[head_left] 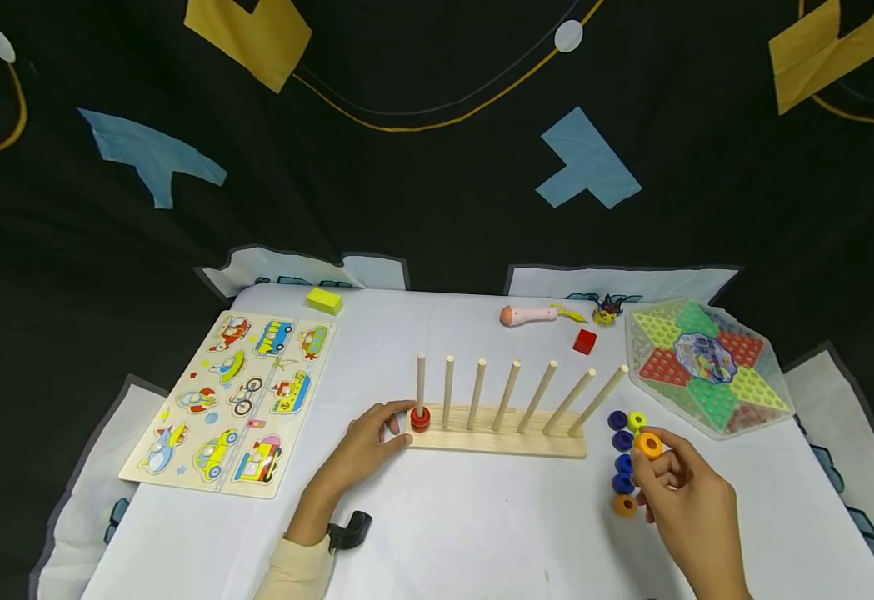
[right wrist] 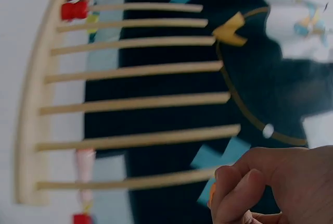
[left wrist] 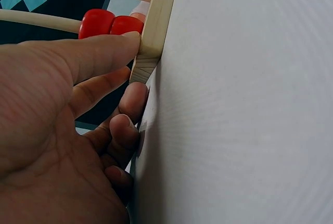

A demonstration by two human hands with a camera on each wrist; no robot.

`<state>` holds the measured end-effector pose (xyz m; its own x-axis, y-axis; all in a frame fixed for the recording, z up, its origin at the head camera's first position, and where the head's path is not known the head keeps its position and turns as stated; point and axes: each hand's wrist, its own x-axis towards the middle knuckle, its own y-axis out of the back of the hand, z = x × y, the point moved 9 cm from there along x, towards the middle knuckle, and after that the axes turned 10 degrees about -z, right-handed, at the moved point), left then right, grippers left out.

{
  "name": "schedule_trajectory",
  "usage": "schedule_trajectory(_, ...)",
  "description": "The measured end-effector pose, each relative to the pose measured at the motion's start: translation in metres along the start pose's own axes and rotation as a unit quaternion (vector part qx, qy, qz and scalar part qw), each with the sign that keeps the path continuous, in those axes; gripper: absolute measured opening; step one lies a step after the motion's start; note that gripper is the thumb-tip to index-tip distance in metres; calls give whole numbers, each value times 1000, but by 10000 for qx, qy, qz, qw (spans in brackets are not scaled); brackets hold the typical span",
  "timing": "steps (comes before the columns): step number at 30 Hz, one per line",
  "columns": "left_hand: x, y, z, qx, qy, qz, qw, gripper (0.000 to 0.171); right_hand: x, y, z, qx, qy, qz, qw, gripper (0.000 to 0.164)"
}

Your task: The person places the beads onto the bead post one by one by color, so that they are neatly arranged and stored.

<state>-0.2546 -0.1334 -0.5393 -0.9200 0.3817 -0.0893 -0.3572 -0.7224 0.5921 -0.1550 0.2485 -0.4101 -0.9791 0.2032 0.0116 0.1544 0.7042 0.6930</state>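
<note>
A wooden peg stand [head_left: 474, 442] with a row of several upright pegs lies across the white table. Two red beads [left wrist: 99, 23] are stacked on its leftmost peg. My left hand [head_left: 367, 437] holds the left end of the base, thumb at the near side and index finger at the far side. Between thumb and fingers my right hand [head_left: 695, 500] pinches an orange bead [head_left: 641, 452], raised over the right of the table. Beneath and beside that hand runs a column of loose beads: dark blue [head_left: 621, 441], blue [head_left: 621, 482], yellow-green [head_left: 635, 419] and brownish orange [head_left: 620, 510].
On the left lies a picture puzzle board [head_left: 182, 454], with a yellow block [head_left: 325, 300] behind it. A hexagonal game board [head_left: 706, 400] sits at the right. Toward the back are a pink stick-shaped toy [head_left: 530, 315], a red block [head_left: 584, 342] and a small figure [head_left: 606, 310].
</note>
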Motion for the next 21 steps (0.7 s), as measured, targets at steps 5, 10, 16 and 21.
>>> schedule_trajectory(5, 1, 2, 3, -46, -12, 11, 10000, 48, 9, 5, -50, -14, 753, -104, 9971, 34)
schedule_trajectory(10, 1, 2, 2, -42, 8, 32, 10000, 48, 18, -11, -103, 278, 1540, -667, 9854, 32)
schedule_trajectory(16, -1, 0, 0, -58, 35, 27, 10000, 49, 34, -52, -149, 789, 1962, -1617, 9639, 30)
schedule_trajectory(21, -3, 1, 2, 47, 31, 48, 10000, 50, 41, -79, -180, 916, 2109, -2168, 9488, 31)
